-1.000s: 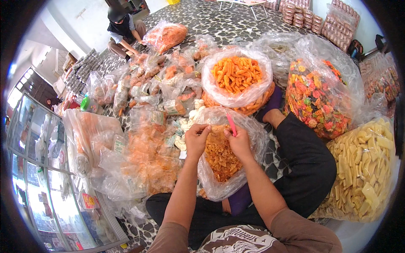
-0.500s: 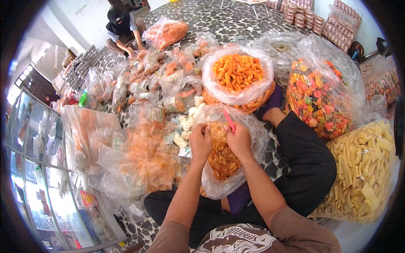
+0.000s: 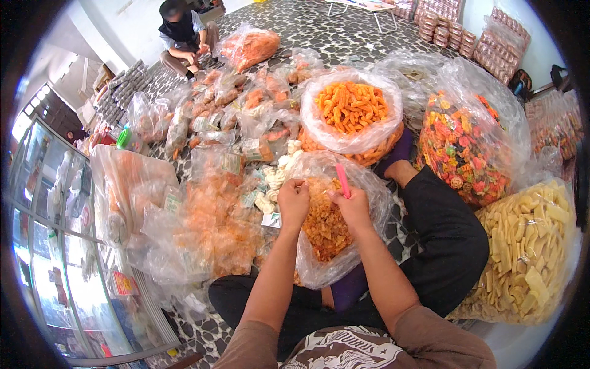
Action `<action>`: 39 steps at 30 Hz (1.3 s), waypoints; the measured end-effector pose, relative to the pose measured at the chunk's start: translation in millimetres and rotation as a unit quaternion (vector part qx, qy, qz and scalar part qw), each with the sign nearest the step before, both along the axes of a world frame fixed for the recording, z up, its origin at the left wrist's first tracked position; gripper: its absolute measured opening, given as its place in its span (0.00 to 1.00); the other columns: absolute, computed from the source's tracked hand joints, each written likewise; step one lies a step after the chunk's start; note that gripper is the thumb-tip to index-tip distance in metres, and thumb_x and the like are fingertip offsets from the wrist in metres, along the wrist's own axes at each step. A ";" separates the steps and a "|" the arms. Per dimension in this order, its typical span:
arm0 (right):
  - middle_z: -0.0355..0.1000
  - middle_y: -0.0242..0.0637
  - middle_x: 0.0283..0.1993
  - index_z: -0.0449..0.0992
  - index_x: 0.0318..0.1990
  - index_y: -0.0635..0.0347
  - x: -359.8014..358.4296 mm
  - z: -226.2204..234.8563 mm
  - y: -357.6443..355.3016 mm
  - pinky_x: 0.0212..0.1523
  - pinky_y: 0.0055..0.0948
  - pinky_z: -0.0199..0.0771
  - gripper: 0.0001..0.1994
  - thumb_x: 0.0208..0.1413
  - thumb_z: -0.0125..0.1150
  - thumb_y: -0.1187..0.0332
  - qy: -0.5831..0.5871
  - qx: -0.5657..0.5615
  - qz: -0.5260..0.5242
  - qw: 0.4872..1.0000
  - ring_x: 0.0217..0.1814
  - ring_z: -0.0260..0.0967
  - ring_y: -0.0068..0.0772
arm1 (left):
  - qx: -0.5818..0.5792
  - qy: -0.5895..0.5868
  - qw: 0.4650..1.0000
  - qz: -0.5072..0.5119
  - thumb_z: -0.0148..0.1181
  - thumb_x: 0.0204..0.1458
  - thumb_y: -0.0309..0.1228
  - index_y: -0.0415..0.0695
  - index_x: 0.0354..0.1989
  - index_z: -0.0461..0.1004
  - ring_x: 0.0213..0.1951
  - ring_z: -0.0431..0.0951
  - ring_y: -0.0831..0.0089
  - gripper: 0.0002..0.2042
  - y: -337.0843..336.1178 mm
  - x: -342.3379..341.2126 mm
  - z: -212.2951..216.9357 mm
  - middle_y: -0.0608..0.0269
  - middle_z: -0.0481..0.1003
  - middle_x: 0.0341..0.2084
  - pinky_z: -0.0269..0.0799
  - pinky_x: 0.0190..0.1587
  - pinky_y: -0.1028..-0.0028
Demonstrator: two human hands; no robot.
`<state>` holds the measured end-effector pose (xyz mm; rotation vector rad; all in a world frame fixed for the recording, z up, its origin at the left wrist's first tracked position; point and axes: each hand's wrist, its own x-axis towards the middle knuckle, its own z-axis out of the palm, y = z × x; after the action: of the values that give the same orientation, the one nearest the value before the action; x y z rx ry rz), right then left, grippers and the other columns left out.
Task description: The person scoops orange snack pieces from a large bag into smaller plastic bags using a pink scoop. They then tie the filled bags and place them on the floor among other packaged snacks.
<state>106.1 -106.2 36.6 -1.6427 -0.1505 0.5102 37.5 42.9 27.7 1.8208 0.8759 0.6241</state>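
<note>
A large clear plastic bag (image 3: 378, 190) stands open between my legs, with orange-brown crisps (image 3: 324, 230) inside. Over its left side is my left hand (image 3: 294, 203), closed with the fingertips pinched; what they hold, if anything, is too small to make out. My right hand (image 3: 353, 209) is wrapped round a narrow pink plastic stick (image 3: 342, 179) that points up and away from me. Its lower end is hidden in the fist. To the left of my hands lies a heap of small filled clear packets (image 3: 212, 215), next to tied whitish bundles (image 3: 270, 184).
Beyond my hands stands an open bag of orange snack sticks (image 3: 350, 107). Multicoloured snacks (image 3: 458, 144) and pale yellow pieces (image 3: 522, 252) fill bags on the right. A glass cabinet (image 3: 74, 258) borders the left. Another person (image 3: 183, 40) sits at the far left behind more packets.
The thin see-through piece between my hands no longer shows there. My right hand has shifted slightly right and down, keeping the pink stick. The other person's hands have come up from the packets.
</note>
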 end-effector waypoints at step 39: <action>0.79 0.62 0.39 0.81 0.41 0.70 -197.5 -93.3 67.3 0.48 0.51 0.78 0.13 0.49 0.62 0.72 -0.223 -0.322 0.484 0.783 0.45 0.79 0.63 | -0.099 -0.253 0.865 0.422 0.61 0.62 0.24 0.35 0.56 0.68 0.32 0.78 0.77 0.16 114.9 -274.2 -57.3 0.55 0.73 0.49 0.76 0.32 0.74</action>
<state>-91.4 -39.0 -56.7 -2.2750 -1.3610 1.0046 -236.6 157.8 -29.6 0.9336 1.2903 1.4228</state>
